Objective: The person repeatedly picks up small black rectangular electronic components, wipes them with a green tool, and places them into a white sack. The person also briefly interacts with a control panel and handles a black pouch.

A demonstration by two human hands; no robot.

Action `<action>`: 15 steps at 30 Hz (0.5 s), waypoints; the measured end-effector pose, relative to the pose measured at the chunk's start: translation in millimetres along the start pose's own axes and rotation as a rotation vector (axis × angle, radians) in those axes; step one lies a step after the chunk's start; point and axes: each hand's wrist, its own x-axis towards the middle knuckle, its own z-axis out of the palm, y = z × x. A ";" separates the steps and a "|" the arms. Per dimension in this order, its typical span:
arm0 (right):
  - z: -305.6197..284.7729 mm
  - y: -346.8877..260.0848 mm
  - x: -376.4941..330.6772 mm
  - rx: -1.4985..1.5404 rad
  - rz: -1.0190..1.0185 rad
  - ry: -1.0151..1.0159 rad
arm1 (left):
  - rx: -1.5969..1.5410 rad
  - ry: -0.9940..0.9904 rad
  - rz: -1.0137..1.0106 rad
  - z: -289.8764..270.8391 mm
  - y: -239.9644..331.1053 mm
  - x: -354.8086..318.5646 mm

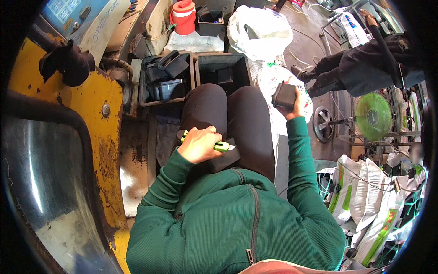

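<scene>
My left hand (199,143) rests over my lap, closed round a bright green utility knife (222,146) whose short blade points right. Under the blade, a dark flat-looking piece (226,159) lies on my thighs; its kind is hard to make out. Out to the right, my right hand (298,108) grips a black box-shaped plastic part (284,95), held above a white plastic sack (269,84). Beyond my knees stand two dark crates. Several black plastic parts (166,73) fill the left crate (142,93), and a black piece (224,75) sits in the right crate (249,75).
A yellow machine frame (106,137) borders my left side. At the far side are a red-and-white jug (184,20) and a large white bag (260,32). To the right, a person (360,68) stands near a green fan (373,116); filled white sacks (365,192) lie closer.
</scene>
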 end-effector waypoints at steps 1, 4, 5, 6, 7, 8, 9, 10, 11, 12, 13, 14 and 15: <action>0.3 -0.7 14.6 -0.040 0.013 0.033 | -0.023 0.003 0.012 -0.8 -0.7 0.7; 38.7 2.1 50.2 -0.308 -0.081 0.032 | -0.092 0.011 0.038 -1.0 -5.5 1.9; 50.4 1.7 63.2 -0.408 -0.100 0.058 | -0.115 0.013 0.052 -1.9 -6.8 1.4; 63.0 5.8 70.8 -0.364 -0.098 -0.063 | -0.138 0.017 0.067 -3.1 -8.5 1.3; 91.1 11.7 63.5 -0.411 -0.120 -0.029 | -0.197 0.038 0.083 -4.2 -13.1 1.4; 99.1 14.7 60.9 -0.534 -0.117 -0.106 | -0.258 0.058 0.104 -8.8 -17.7 2.0; 106.2 17.0 57.4 -0.655 -0.114 -0.182 | -0.318 0.076 0.124 -13.9 -20.3 3.3; 109.1 21.1 49.3 -0.740 -0.185 -0.261 | -0.393 0.185 0.076 -20.3 -21.1 2.8; 115.4 22.8 32.1 -0.692 -0.162 -0.337 | -0.596 0.246 -0.072 -31.6 -18.0 2.7; 123.3 23.4 12.5 -0.648 -0.141 -0.424 | -0.791 0.274 -0.083 -35.2 -25.4 8.1; 125.3 24.0 -11.4 -0.601 -0.123 -0.493 | -0.990 0.287 -0.083 -38.6 -32.5 14.9; 125.5 25.3 -36.3 -0.559 -0.101 -0.555 | -1.088 0.314 -0.144 -47.5 -28.6 20.0; 121.9 28.1 -60.1 -0.517 -0.083 -0.609 | -1.187 0.334 -0.202 -57.1 -19.7 27.0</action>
